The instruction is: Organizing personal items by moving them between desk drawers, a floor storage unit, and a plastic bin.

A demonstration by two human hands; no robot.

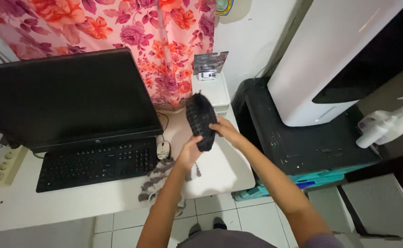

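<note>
Head view: left hand [188, 154] and right hand [224, 129] both grip a dark checked cloth [200, 120] above the white desk [220, 172].

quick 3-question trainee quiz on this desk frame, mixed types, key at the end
1. True or false: both hands grip the dark checked cloth.
2. What lies on the desk under the left hand? A) striped cloth B) book C) cup
3. Which item sits between the keyboard and the hands?

Key: 1 true, the right hand holds it too. 2 A, the striped cloth. 3 the mouse.
</note>
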